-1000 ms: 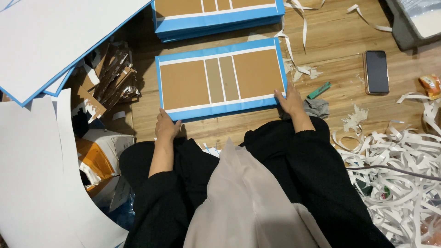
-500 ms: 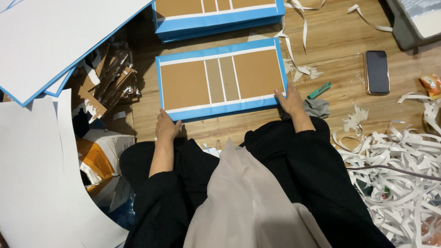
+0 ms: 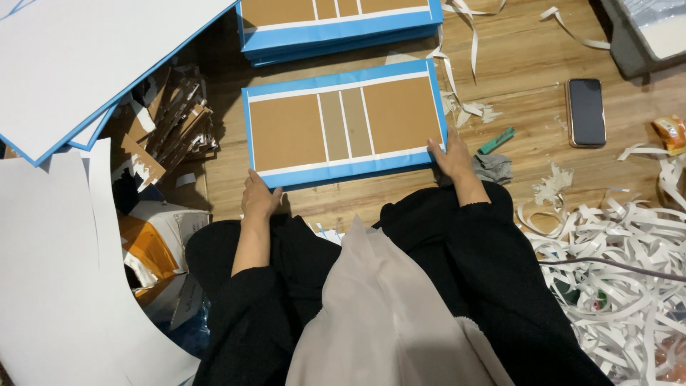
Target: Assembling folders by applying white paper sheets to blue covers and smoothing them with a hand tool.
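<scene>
1. Head view, hands: the left hand (image 3: 259, 196) rests palm down on the near left corner of the flat blue-edged cardboard panel (image 3: 344, 123), fingers loosely spread over its edge rather than closed around it. The right hand (image 3: 451, 156) lies likewise at the near right corner, fingers extended along the blue border, pressing rather than gripping.
2. Head view, change: against the pictures from a second and half a second ago, neither hand nor panel has shifted; the hold is a steady one, so the panel is being kept flat in place.
3. Head view, the panel: it lies on the wooden floor (image 3: 529, 64), just beyond the person's knees, brown face up with white strips crossing it.
4. Head view, surroundings: a stack of similar blue-edged panels (image 3: 339, 21) sits farther off. A black phone (image 3: 586, 111) lies to the right, a small green tool (image 3: 496, 140) near the right hand, curled white paper strips (image 3: 614, 250) at near right, and large white sheets (image 3: 64, 64) at left.
</scene>
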